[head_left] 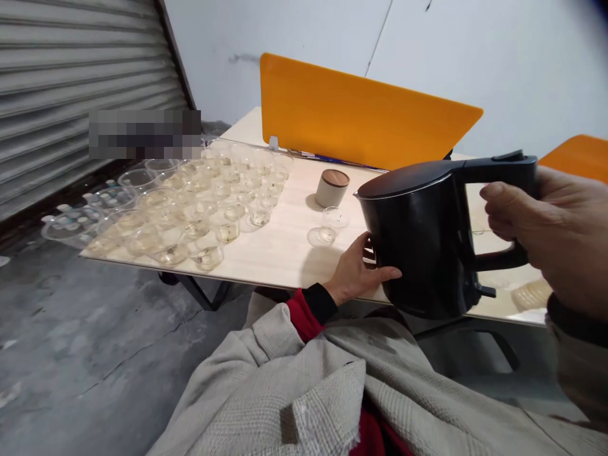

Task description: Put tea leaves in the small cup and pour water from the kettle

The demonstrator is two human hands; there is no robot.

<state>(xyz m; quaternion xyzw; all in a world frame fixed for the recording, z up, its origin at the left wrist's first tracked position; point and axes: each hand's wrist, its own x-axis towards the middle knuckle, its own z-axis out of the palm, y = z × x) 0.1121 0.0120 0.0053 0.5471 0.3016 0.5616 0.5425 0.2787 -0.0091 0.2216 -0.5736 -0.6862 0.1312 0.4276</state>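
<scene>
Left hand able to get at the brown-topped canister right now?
Probably yes: the left hand, against the kettle, seems near enough to the canister, though a clear cup stands roughly between, so it'd reach over or around.

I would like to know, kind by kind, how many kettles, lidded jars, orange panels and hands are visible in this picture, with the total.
Kettle: 1
Lidded jar: 1
Orange panels: 2
Hands (left hand, right hand): 2
Total: 6

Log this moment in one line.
right hand: gripping kettle handle | left hand: touching kettle body | table: transparent cups, lidded canister
</scene>
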